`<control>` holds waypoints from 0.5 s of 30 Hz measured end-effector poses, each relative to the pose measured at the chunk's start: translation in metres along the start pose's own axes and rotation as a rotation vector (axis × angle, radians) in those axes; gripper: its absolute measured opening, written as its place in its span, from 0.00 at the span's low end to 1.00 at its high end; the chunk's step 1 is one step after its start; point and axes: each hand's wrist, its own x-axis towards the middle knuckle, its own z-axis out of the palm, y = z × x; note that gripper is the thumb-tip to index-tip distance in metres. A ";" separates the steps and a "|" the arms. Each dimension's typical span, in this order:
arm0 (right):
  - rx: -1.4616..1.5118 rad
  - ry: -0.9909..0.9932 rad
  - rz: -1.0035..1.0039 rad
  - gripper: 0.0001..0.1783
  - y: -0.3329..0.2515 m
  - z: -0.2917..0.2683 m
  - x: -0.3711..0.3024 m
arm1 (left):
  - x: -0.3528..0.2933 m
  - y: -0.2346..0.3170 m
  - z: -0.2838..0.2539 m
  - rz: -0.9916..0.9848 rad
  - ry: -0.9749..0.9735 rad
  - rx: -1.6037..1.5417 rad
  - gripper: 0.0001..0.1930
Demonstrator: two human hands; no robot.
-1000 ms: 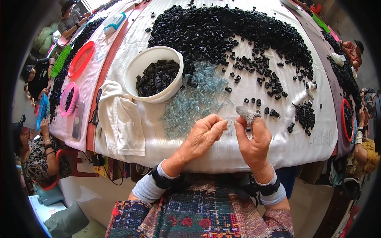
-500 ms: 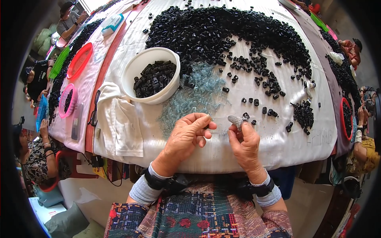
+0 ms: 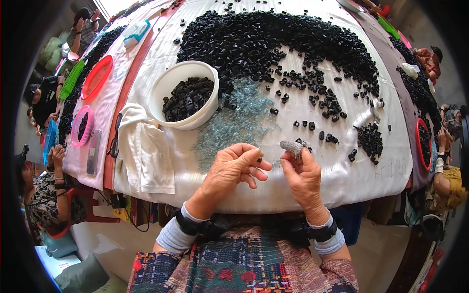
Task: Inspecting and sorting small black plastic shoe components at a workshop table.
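My left hand (image 3: 228,170) is closed in a pinch, thumb against index finger. A small dark piece (image 3: 259,159) shows at its fingertips, and the other fingers are loosely curled. To its right, my right hand (image 3: 304,179) has thumb and fingers drawn together, and I cannot make out what is between them. A grey speckled finger cover (image 3: 291,146) sits on one of its fingertips, pointing left. Small black parts (image 3: 300,141) show just behind that finger. Beyond my left hand lies a heap of thin, clear bluish springs (image 3: 229,124), partly covered by the hand.
A white bowl (image 3: 211,105) of black parts stands left of the springs, beside a white cloth (image 3: 141,151). Black parts (image 3: 273,36) are heaped across the far table, with a smaller pile (image 3: 370,141) at right. People work at neighbouring tables with red (image 3: 96,78) and pink trays (image 3: 82,126).
A small dark piece now shows at my left fingertips, where only something thin and shiny showed before. My left hand has shifted slightly right; the right finger cover has tilted flatter.
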 end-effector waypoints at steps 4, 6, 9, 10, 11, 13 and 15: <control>0.038 -0.025 0.024 0.14 0.001 0.002 -0.001 | 0.003 -0.009 -0.005 -0.030 -0.071 -0.161 0.14; 0.033 -0.038 0.036 0.14 0.002 0.002 -0.002 | 0.003 -0.010 -0.006 -0.044 -0.067 -0.181 0.13; -0.009 -0.009 0.030 0.14 -0.005 0.000 -0.003 | 0.002 -0.007 -0.002 -0.057 -0.042 -0.203 0.12; 0.016 0.001 0.005 0.14 -0.008 0.000 -0.001 | 0.001 -0.006 0.000 -0.056 -0.026 -0.206 0.12; 0.040 0.012 -0.020 0.14 -0.011 -0.001 0.000 | 0.001 -0.007 -0.001 -0.057 -0.026 -0.206 0.12; 0.052 0.011 -0.033 0.14 -0.014 -0.002 -0.001 | 0.000 -0.009 -0.002 -0.024 -0.066 -0.200 0.13; 0.064 0.010 -0.047 0.15 -0.018 -0.002 -0.001 | 0.000 -0.011 -0.003 -0.021 -0.071 -0.199 0.13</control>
